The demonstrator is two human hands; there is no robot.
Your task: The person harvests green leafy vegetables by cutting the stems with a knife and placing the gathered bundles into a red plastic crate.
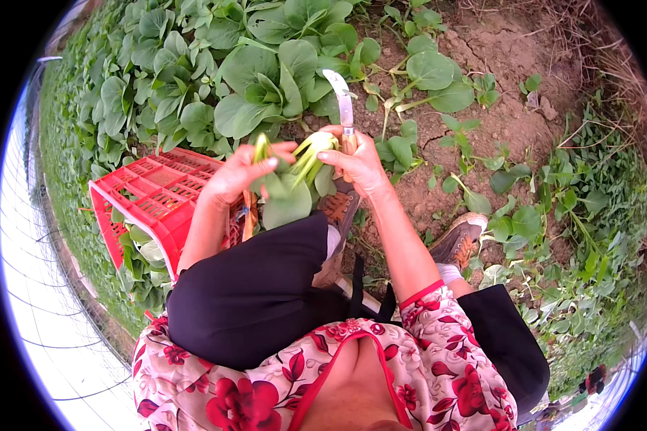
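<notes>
My right hand [357, 160] is closed round the wooden handle of a curved-blade knife [341, 97], its blade pointing away from me. The thumb and fingers of the same hand also hold the pale cut base of a leafy green plant [287, 204], whose leaves hang down over my knee. At the left of the plant, my left hand [248, 168] has a leaf stalk [261, 148] between thumb and fingers; part of it is blurred. Rooted leafy greens [259, 91] grow just beyond both hands.
A red plastic crate [164, 188] lies on its side at the left, with cut greens [143, 258] in its mouth. Loose leaves [477, 202] and small plants lie about the bare soil [480, 48] on the right. My shoes [461, 240] stand on the ground below my hands.
</notes>
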